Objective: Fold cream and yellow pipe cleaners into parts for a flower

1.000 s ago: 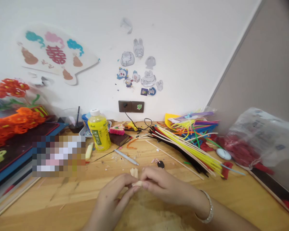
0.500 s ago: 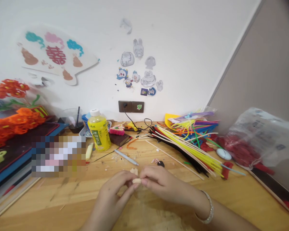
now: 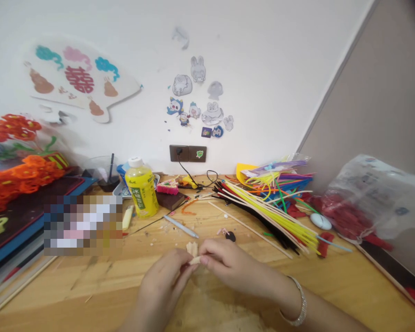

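Observation:
Both hands meet over the front middle of the table, pinching a small beige pipe-cleaner piece (image 3: 194,261) between them. My left hand (image 3: 164,279) is closed on its left end with thumb and forefinger. The fingertips of my right hand (image 3: 224,262) grip the right end, and a sparkling bracelet (image 3: 301,302) circles that wrist. A ridged beige part (image 3: 192,249) stands up behind the fingers; whether it is joined to the held piece I cannot tell. Just beyond the hands lie a black disc (image 3: 230,236) and a pale blue pen (image 3: 180,226).
Several long pipe cleaners (image 3: 273,210) are heaped at the right, beside a plastic bag (image 3: 373,193) of red material. A yellow drink bottle (image 3: 142,191) stands at the back left. Orange fuzzy flowers (image 3: 24,180) fill the left. A single beige stem (image 3: 251,229) lies across the table (image 3: 100,276).
The ridged beige part shows higher and more fully behind the fingers. The held piece has tilted, its right end now higher, and the left fingers have closed further over it.

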The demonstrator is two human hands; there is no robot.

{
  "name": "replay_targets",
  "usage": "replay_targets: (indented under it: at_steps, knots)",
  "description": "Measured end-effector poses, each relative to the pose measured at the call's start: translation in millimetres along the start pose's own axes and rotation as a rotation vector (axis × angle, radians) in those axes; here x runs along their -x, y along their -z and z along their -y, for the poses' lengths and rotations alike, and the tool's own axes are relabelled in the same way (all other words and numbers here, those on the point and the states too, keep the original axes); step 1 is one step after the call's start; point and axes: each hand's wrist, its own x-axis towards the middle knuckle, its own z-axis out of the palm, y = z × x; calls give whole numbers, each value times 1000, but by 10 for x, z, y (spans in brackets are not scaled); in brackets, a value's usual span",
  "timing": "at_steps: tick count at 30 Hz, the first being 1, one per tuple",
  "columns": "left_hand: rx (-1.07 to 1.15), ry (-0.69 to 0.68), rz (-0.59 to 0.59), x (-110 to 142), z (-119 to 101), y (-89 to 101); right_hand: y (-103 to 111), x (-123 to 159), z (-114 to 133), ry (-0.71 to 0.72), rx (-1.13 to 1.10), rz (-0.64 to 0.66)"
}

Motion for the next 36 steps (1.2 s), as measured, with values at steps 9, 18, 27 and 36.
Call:
replay_targets:
  at_steps: [9, 18, 27, 36]
  knots:
    - [-5, -70, 36, 37, 6, -41, -25, 7, -9, -49, -35, -2]
    - [-247, -202, 227, -25, -18, 32, -44, 0, -15, 23, 103, 33]
    - [-402, -306, 301, -61, -25, 56, -19, -37, -187, -82, -208, 142]
    - [-415, -255, 319, -112, -14, 124, 136, -78, -184, -353, -487, 179]
